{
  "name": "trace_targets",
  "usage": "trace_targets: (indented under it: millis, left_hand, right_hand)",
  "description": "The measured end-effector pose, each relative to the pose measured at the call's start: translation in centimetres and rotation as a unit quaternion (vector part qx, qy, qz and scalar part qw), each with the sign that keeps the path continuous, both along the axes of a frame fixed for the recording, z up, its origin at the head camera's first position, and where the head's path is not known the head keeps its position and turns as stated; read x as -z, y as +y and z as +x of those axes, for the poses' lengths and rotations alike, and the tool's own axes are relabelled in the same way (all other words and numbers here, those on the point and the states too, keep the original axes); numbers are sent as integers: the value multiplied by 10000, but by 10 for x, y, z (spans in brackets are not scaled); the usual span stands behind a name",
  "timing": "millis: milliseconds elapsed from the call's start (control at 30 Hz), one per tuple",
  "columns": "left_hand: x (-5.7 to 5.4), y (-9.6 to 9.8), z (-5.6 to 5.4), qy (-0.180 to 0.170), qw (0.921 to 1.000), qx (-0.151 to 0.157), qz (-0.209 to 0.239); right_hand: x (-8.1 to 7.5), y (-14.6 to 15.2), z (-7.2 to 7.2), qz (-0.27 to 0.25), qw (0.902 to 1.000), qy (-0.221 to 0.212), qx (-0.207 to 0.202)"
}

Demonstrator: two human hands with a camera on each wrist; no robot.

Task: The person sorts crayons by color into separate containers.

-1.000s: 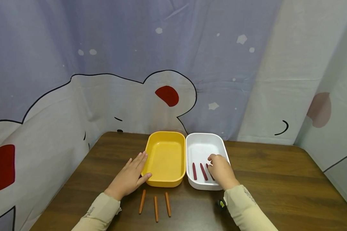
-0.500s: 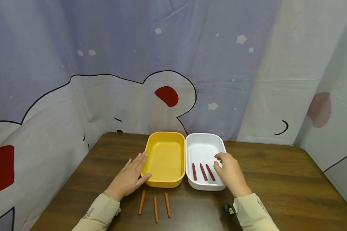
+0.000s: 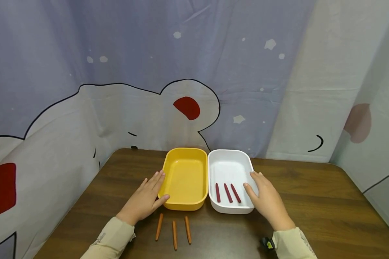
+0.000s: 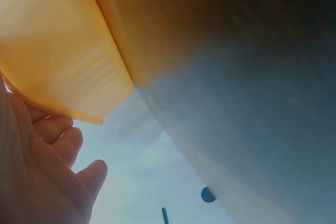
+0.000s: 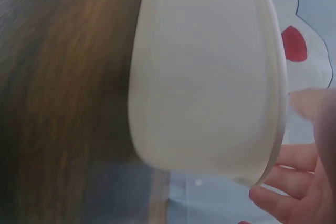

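Note:
My left hand (image 3: 144,198) rests on the left rim of the yellow tray (image 3: 186,205), fingers straight and thumb over the near corner. In the left wrist view its fingers (image 4: 63,139) lie against the tray's outer wall. My right hand (image 3: 268,198) is spread at the right rim of the white tray (image 3: 230,209), holding nothing. Three dark red crayons (image 3: 228,192) lie side by side in the white tray's near half. Three orange-brown crayons (image 3: 174,235) lie on the table in front of the yellow tray, which has nothing in it.
Both trays stand side by side, long sides together, on a brown wooden table (image 3: 314,201). A printed curtain (image 3: 188,43) hangs behind the table and along its sides. A dark wrist strap piece (image 3: 267,243) shows by the right sleeve.
My right hand has drawn back to the right from over the red crayons to the white tray's rim, its fingers straightening. The left hand and all crayons stay in place.

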State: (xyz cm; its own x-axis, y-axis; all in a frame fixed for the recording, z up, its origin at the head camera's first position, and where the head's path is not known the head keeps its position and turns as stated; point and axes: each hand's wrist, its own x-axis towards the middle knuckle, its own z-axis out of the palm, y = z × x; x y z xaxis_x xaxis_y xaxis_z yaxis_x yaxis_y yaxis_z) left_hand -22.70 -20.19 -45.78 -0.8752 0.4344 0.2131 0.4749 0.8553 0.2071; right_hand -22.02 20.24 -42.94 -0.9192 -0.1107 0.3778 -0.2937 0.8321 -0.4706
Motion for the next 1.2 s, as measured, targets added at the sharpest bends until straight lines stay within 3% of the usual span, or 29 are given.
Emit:
trace_targets:
  millis: [533,700,867,1033,1200]
  left_hand:
    - [-2,-1,1,-36,10000,39,-14]
    - [-4,-1,1,-75,9999,54,136]
    - [-11,-2,5,157,9983,-84,563]
    - [-21,-3,16,4,9875,-497,1493]
    - [-29,-4,27,-628,9651,-1118,2284]
  right_hand:
    - [16,15,4,477,9958,-766,-155]
    - [19,17,3,430,9956,-807,-207]
    - [25,19,1,410,9954,-833,-238]
    - [27,22,-1,352,9956,-822,-268]
    - [27,23,-3,258,9962,-780,-298]
